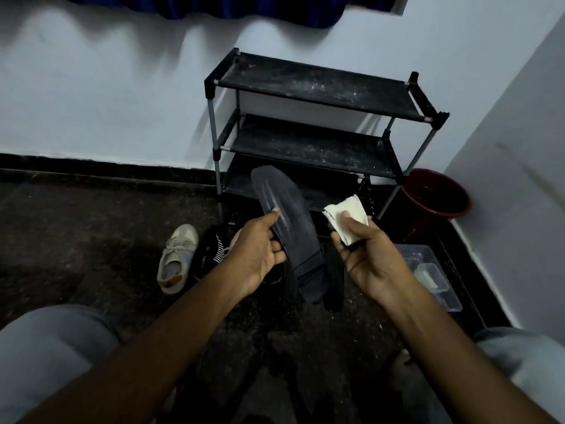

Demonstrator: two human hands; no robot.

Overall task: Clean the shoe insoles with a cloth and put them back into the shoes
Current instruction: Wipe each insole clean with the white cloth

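Nearest to me, my left hand (pixel 260 255) grips the dark insole (pixel 287 209) at its middle, thumb on the top face, toe end pointing up and away. My right hand (pixel 370 258) pinches the folded white cloth (pixel 347 217) under the thumb, just beside the insole and not touching it. I judge this to be the wiping step, since pale streaks show near my left thumb. To do it well I would lay the cloth flat on the face and draw long strokes from heel to toe. The left fingers should back the insole so it does not buckle, and I would then shift my grip to reach the covered patch. Below the hands, on the floor (pixel 91 224), lie a pale sneaker (pixel 175 260) and dark shapes (pixel 334 280) I cannot make out. A clear box (pixel 434 270) sits to the right. Beyond stand the rack (pixel 315 87) and a red bucket (pixel 437 194), both well apart from the insole.
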